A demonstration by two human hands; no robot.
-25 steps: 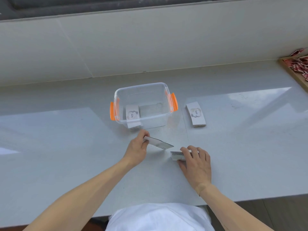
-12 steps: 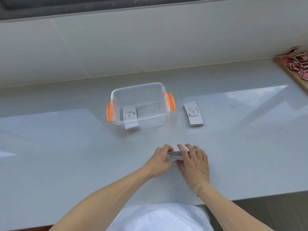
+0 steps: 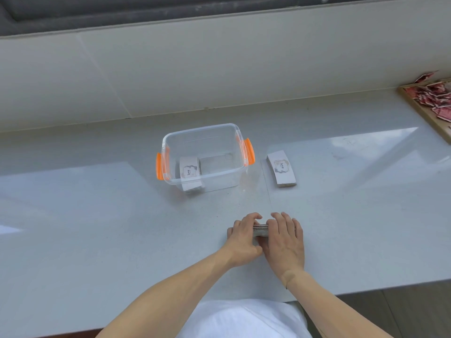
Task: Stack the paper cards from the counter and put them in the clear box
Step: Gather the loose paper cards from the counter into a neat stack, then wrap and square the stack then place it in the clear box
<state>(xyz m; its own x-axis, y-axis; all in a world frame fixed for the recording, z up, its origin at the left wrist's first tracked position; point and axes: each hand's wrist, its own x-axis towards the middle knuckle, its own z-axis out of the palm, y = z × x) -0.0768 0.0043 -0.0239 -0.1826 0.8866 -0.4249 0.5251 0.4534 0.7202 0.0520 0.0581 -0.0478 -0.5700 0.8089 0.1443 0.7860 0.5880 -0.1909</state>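
Note:
A small stack of white paper cards point(image 3: 260, 230) rests on the pale counter near the front edge. My left hand point(image 3: 244, 236) grips its left end and my right hand point(image 3: 284, 236) covers its right part, so only a short strip of card edges shows between them. The clear box point(image 3: 204, 157) with orange side clips stands farther back; a stack of cards marked "love" point(image 3: 189, 172) lies inside at its left. Another card stack point(image 3: 281, 170) lies on the counter just right of the box.
A wooden tray point(image 3: 425, 111) with several red packets sits at the far right edge. A tiled wall rises behind the counter point(image 3: 97, 215). The counter's front edge runs just below my wrists, with my white clothing under it.
One second ago my left hand held a single card apart from the stack. It has since come onto the stack, and both hands now close on the stack's ends.

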